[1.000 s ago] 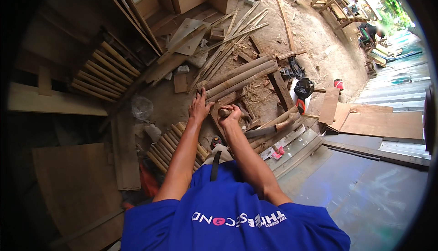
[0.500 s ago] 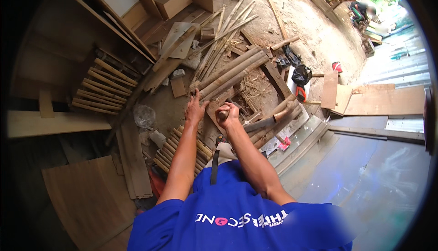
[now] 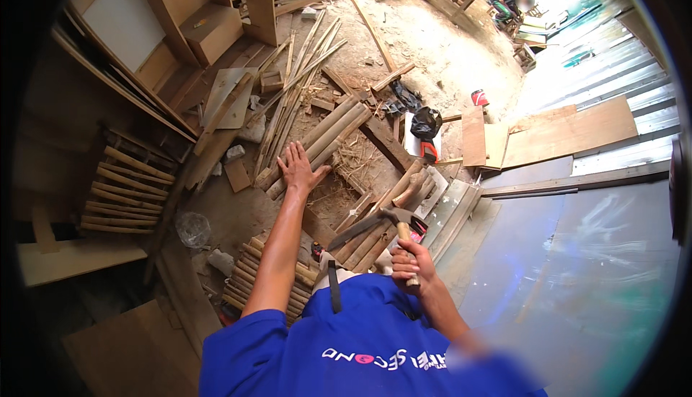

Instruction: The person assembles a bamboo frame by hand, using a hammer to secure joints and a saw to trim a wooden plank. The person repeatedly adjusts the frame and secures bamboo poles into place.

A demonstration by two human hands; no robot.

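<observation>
Presently, one bare left hand [image 3: 299, 168] is lying palm down, fingers spread apart, over the near ends of several long, round, brown bamboo poles [image 3: 333, 131]; the poles are running side by side, slanting toward the upper right, with a dark, squared wooden beam [image 3: 386, 143] lying near their far ends. One bare right hand [image 3: 414, 263] is clamping its fingers around a claw hammer [image 3: 404, 233] with a pale wooden handle and a dark metal head; the hammer is hovering in front of the blue shirt [image 3: 360, 325], well apart from those poles, its head pointing away from the body. A machete with a long, dark blade [image 3: 355, 230] and a curved brown wooden handle is lying beyond the hammer, upon a second group of round bamboo poles; the hammer's head is overlapping it in view, and whether they are touching one cannot tell. Straw-coloured shavings [image 3: 360, 161] are littering the ground between the two groups. A slatted panel of short, tan bamboo rods [image 3: 268, 271] is lying beside the left forearm. Thin, pale wooden strips [image 3: 301, 83] are lying in a loose heap beyond the left hand. A shiny black plastic bag [image 3: 426, 123] is sitting farther right, near a small red container [image 3: 479, 98].
</observation>
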